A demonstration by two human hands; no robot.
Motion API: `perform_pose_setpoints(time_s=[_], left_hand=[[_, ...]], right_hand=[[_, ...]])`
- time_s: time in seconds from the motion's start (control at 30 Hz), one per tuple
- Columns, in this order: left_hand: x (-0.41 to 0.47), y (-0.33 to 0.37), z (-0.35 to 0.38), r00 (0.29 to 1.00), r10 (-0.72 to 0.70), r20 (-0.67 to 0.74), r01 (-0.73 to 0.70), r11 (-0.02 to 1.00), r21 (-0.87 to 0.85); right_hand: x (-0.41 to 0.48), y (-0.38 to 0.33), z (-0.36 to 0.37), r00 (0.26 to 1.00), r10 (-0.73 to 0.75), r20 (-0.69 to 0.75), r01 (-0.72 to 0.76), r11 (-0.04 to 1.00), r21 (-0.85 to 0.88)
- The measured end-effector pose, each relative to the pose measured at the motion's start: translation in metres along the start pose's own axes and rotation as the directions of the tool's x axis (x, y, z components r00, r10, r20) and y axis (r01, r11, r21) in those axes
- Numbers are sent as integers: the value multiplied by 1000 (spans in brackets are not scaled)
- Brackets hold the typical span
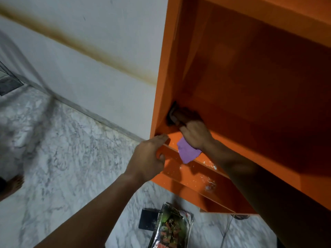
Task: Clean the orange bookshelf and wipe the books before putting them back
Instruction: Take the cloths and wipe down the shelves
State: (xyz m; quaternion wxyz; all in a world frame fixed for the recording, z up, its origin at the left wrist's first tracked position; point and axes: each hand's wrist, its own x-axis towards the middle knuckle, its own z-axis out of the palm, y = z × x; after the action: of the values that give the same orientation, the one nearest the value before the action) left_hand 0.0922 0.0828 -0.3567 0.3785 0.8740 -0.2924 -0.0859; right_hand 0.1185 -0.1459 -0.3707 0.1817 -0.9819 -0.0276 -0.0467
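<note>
Your right hand (195,135), curled on the purple cloth (186,153), sits just short of the far-left corner of the orange bookshelf (250,86); your left hand (148,158) grips its front edge.

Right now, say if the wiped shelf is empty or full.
Empty: the shelf is bare around the right hand and cloth; books lie on the floor.

The person is showing only bare limbs: the left forearm (100,206) and left hand (148,158) at the near left, the right forearm (250,176) and right hand (195,135) to the right, the right forearm lying in shadow.
</note>
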Motion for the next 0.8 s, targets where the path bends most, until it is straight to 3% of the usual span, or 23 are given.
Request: perform_pose_setpoints(time_s=[0.1,0.23,0.37,0.47,0.53,0.6,0.67,0.77,0.8], left_hand=[[-19,-10,-4,993,52,-101,-50,998,28],[-20,-8,-11,989,66,-131,-63,998,23],[-24,-6,-18,994,80,-80,-80,997,-1],[-27,-8,-23,992,127,5,-127,989,82],[-26,-8,-27,980,185,71,-193,970,148],[-22,-2,-29,967,213,138,-236,955,180],[-16,4,-25,940,243,240,-301,921,247],[-6,8,-13,916,188,353,-326,863,385],[-5,8,-9,913,140,383,-306,857,415]], right_hand=[[-23,-25,2,1000,-3,-2,3,1000,-26],[-45,-47,13,999,-35,-35,36,999,19],[-69,-79,17,989,-110,-95,116,992,55],[-91,-87,10,992,-65,-107,66,998,3],[-110,-90,6,968,39,-246,-36,999,16],[-128,-89,2,874,222,-433,-202,975,91],[-145,-78,-4,694,436,-573,-386,897,215],[-168,-50,-11,397,670,-627,-588,710,387],[-176,-40,-10,333,722,-606,-651,641,407]])
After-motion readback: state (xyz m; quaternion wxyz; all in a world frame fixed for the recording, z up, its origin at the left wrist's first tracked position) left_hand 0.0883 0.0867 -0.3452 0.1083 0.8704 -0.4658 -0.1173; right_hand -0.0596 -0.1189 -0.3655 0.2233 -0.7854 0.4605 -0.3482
